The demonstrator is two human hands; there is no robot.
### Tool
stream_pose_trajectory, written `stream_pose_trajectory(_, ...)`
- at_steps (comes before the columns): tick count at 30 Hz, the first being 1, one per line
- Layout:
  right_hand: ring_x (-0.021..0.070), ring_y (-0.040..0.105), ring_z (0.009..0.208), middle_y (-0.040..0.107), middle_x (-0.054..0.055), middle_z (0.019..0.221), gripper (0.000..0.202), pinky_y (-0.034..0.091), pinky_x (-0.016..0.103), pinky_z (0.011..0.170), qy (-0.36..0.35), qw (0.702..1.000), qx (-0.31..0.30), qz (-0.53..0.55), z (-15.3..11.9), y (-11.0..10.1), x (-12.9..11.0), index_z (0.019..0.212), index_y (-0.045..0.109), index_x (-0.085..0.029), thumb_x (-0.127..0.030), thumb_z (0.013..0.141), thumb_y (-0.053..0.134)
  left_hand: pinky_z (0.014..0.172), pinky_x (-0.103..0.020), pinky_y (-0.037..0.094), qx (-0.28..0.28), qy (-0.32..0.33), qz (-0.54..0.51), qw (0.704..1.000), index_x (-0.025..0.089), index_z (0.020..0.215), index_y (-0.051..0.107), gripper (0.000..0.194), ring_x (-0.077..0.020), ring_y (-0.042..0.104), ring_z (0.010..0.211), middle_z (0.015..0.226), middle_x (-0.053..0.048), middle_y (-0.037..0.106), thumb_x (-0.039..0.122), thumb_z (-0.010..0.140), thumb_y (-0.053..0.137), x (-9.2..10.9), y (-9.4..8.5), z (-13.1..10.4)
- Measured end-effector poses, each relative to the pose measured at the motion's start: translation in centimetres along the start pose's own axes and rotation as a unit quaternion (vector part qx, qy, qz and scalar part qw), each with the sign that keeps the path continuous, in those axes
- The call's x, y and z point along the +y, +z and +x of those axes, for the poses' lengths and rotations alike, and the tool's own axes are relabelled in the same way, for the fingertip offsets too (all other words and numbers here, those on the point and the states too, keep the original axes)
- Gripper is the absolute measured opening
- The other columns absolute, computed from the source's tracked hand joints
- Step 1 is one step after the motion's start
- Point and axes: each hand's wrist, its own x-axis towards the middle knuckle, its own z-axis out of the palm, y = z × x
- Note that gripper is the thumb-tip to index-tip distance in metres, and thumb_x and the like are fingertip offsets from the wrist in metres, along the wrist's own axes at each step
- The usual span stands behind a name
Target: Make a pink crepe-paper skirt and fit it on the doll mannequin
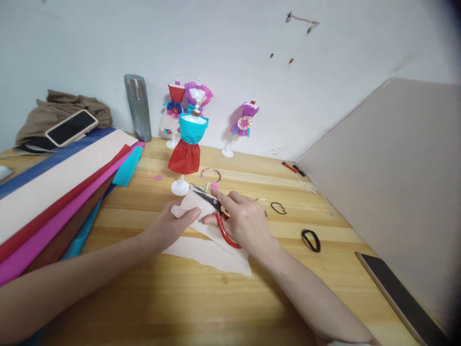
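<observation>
My left hand pinches a piece of white crepe-like paper, thumb on top. In my right hand is a pair of scissors with red handles and dark blades. The blades point up and left, parted, at the far edge of the held paper. Under and nearer than my hands lies another white paper strip with an uneven edge. Just beyond the scissor tips stands a small dress form with a turquoise top and red skirt, on a round white base.
More dressed forms stand by the wall. Long coloured paper sheets fill the left, with a phone, brown cloth and grey bottle behind. Black hair ties and a dark tablet-like device lie right.
</observation>
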Motion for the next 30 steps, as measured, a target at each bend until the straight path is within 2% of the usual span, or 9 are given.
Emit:
stream_pose_trajectory(7, 0.0185, 0.062, 0.056, 0.066, 0.007, 0.067, 0.059, 0.032, 0.028, 0.053, 0.033, 0.998, -0.046, 0.039, -0.2, -0.2, 0.4, 0.116, 0.072, -0.016, -0.064, 0.09, 0.05, 0.088, -0.04, 0.054, 0.005, -0.031, 0.011, 0.999, 0.015, 0.099, 0.075, 0.037, -0.0307, 0.07, 0.099, 0.098, -0.008, 0.078, 0.046, 0.082, 0.063, -0.2, -0.1, 0.0)
stream_pose_trajectory(12, 0.0194, 0.064, 0.061, 0.069, 0.008, 0.074, 0.055, 0.038, 0.027, 0.056, 0.138, 0.98, -0.077, 0.121, 0.7, -1.4, 2.0, 0.114, 0.072, -0.016, -0.062, 0.088, 0.057, 0.099, -0.043, 0.05, 0.023, -0.016, -0.049, 0.998, 0.015, 0.111, 0.073, 0.048, -0.0333, 0.064, 0.113, 0.114, -0.011, 0.075, 0.048, 0.076, 0.07, -0.1, -0.2, 0.3)
stream_pose_trajectory(16, 0.0232, 0.067, 0.073, 0.073, 0.011, 0.084, 0.053, 0.042, 0.029, 0.062, 0.2, 0.97, -0.111, 0.081, 1.5, -2.8, 4.5, 0.124, 0.067, -0.017, -0.054, 0.088, 0.06, 0.102, -0.042, 0.048, 0.054, -0.029, -0.119, 0.991, 0.018, 0.105, 0.075, 0.042, -0.0314, 0.064, 0.114, 0.113, -0.01, 0.075, 0.046, 0.074, 0.075, -0.7, -0.5, 1.0)
stream_pose_trajectory(18, 0.0243, 0.068, 0.078, 0.073, 0.013, 0.093, 0.05, 0.042, 0.029, 0.063, 0.197, 0.965, -0.171, 0.024, 1.7, -3.4, 5.7, 0.125, 0.066, -0.017, -0.048, 0.087, 0.062, 0.099, -0.044, 0.05, 0.083, -0.04, -0.158, 0.983, 0.016, 0.096, 0.075, 0.041, -0.0322, 0.066, 0.109, 0.106, -0.012, 0.076, 0.046, 0.068, 0.08, -0.8, -0.7, 1.3)
stream_pose_trajectory(21, 0.0225, 0.064, 0.067, 0.071, 0.012, 0.079, 0.024, 0.035, 0.029, 0.056, 0.187, 0.927, -0.322, -0.045, 1.4, -4.0, 7.1, 0.09, 0.076, -0.018, -0.037, 0.085, 0.063, 0.094, -0.043, 0.054, 0.11, -0.032, -0.211, 0.971, 0.016, 0.089, 0.075, 0.039, -0.0316, 0.067, 0.108, 0.1, -0.01, 0.077, 0.041, 0.061, 0.085, -0.4, -0.9, 1.8)
stream_pose_trajectory(23, 0.0208, 0.062, 0.061, 0.07, 0.011, 0.071, 0.022, 0.031, 0.029, 0.054, 0.192, 0.906, -0.374, -0.055, 1.2, -4.2, 7.8, 0.076, 0.075, -0.017, -0.03, 0.086, 0.06, 0.091, -0.04, 0.055, 0.115, -0.026, -0.233, 0.965, 0.017, 0.088, 0.074, 0.036, -0.0305, 0.066, 0.11, 0.099, -0.008, 0.076, 0.038, 0.061, 0.085, 0.1, -1.0, 1.9)
stream_pose_trajectory(24, 0.0204, 0.061, 0.061, 0.07, 0.011, 0.071, 0.022, 0.031, 0.029, 0.054, 0.2, 0.907, -0.365, -0.059, 1.1, -4.3, 8.0, 0.077, 0.074, -0.018, -0.029, 0.086, 0.058, 0.09, -0.039, 0.055, 0.118, -0.026, -0.241, 0.963, 0.018, 0.088, 0.073, 0.035, -0.0301, 0.065, 0.111, 0.099, -0.008, 0.076, 0.036, 0.061, 0.085, 0.4, -1.1, 1.9)
stream_pose_trajectory(27, 0.0195, 0.059, 0.06, 0.069, 0.009, 0.072, 0.023, 0.031, 0.028, 0.053, 0.238, 0.931, -0.275, -0.041, 1.2, -4.7, 8.4, 0.087, 0.074, -0.017, -0.033, 0.087, 0.057, 0.091, -0.039, 0.055, 0.132, -0.021, -0.269, 0.954, 0.018, 0.089, 0.07, 0.034, -0.0295, 0.064, 0.113, 0.1, -0.006, 0.075, 0.029, 0.061, 0.085, 1.1, -1.3, 2.0)
stream_pose_trajectory(30, 0.0164, 0.053, 0.053, 0.062, 0.003, 0.061, 0.032, 0.033, 0.027, 0.052, 0.241, 0.933, -0.243, 0.114, 1.2, -4.7, 8.2, 0.092, 0.074, -0.016, -0.042, 0.086, 0.057, 0.095, -0.041, 0.053, 0.151, -0.006, -0.292, 0.944, 0.017, 0.088, 0.069, 0.027, -0.0295, 0.063, 0.115, 0.098, -0.005, 0.075, 0.021, 0.064, 0.081, 1.4, -1.4, 2.1)
